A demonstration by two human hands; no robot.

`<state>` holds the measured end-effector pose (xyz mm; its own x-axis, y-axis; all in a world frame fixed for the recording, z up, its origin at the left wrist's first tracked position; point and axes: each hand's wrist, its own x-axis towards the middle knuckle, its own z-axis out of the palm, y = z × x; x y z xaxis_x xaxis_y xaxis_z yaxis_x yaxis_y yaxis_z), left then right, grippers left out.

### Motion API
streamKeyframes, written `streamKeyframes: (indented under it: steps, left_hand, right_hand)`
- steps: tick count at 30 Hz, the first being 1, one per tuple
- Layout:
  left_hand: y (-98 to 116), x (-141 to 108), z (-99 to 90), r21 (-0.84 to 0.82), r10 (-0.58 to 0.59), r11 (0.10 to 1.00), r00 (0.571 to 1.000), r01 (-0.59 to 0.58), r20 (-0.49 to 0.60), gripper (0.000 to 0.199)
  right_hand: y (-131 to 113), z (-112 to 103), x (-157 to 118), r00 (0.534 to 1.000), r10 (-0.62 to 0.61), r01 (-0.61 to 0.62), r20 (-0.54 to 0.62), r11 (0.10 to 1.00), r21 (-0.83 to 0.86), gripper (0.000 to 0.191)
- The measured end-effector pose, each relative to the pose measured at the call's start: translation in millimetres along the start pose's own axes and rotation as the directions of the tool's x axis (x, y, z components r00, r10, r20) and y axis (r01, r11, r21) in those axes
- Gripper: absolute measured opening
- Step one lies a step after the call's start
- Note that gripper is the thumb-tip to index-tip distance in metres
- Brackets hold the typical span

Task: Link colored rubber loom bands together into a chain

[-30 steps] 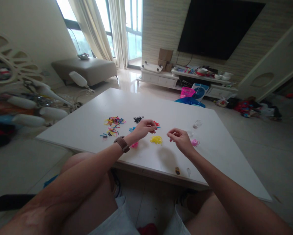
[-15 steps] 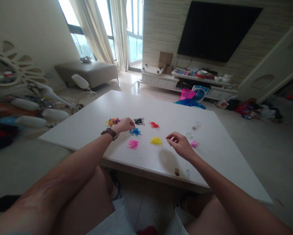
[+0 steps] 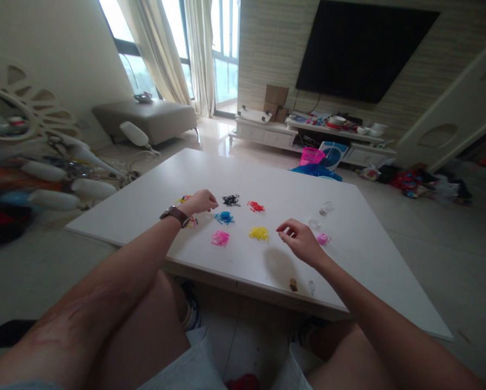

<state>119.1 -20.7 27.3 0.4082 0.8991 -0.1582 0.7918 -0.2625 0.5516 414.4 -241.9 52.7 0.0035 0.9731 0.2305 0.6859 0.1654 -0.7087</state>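
Small piles of what look like rubber bands lie on the white table, sorted by colour. My left hand (image 3: 201, 201), with a watch at its wrist, is over a mixed-colour pile (image 3: 191, 222) and covers most of it. Its fingertips are pinched together, and anything between them is too small to see. Just right of it lie a blue pile (image 3: 225, 218) and a black pile (image 3: 230, 200). My right hand (image 3: 297, 238) hovers beside the yellow pile (image 3: 259, 233), fingers loosely curled and apart, nothing visible in them. A pink pile (image 3: 220, 238) and a red pile (image 3: 256, 206) lie nearby.
Right of my right hand are a pink item (image 3: 323, 239), a clear round lid-like piece (image 3: 314, 223) and a small clear jar (image 3: 326, 208). A small yellow-and-black figure (image 3: 293, 284) lies near the front edge of the white table (image 3: 243, 173).
My left hand has moved left from above the blue pile to the mixed pile, leaving the blue pile in full view. My right hand has stayed in place.
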Motion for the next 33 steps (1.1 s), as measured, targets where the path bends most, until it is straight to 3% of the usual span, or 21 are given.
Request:
streamKeyframes:
  steps: [5, 9, 14, 17, 26, 33]
  left_hand:
    - [-29, -1, -31.2, -0.085, -0.104, 0.992, 0.989, 0.096, -0.101, 0.028]
    - [-58, -8, -44.8, -0.154, -0.149, 0.979, 0.987, 0.137, -0.065, 0.033]
    - [-78, -15, -39.5, -0.148, -0.201, 0.968, 0.979, 0.202, 0.018, 0.035]
    - [-84, -15, -32.4, -0.1, -0.244, 0.965, 0.97, 0.244, 0.009, 0.034]
    - [-86, -16, -10.8, 0.024, -0.202, 0.979, 0.978, 0.203, -0.042, 0.01]
    - [-87, -17, -19.4, -0.014, -0.201, 0.98, 0.978, 0.2, -0.052, 0.009]
  right_hand:
    - [4, 0, -1, 1.0, 0.0, 0.0, 0.008, 1.0, 0.01, 0.011]
    - [6, 0, -1, 1.0, -0.004, 0.004, 0.025, 1.0, 0.005, 0.011]
    - [7, 0, -1, 0.999, -0.008, 0.009, 0.051, 1.0, 0.0, 0.012]
    - [7, 1, 0, 0.998, -0.006, 0.007, 0.07, 1.0, -0.006, 0.012]
    - [8, 5, 3, 0.996, -0.008, 0.01, 0.089, 1.0, -0.029, 0.013]
    - [7, 6, 3, 0.995, -0.012, 0.016, 0.095, 0.999, -0.041, 0.013]
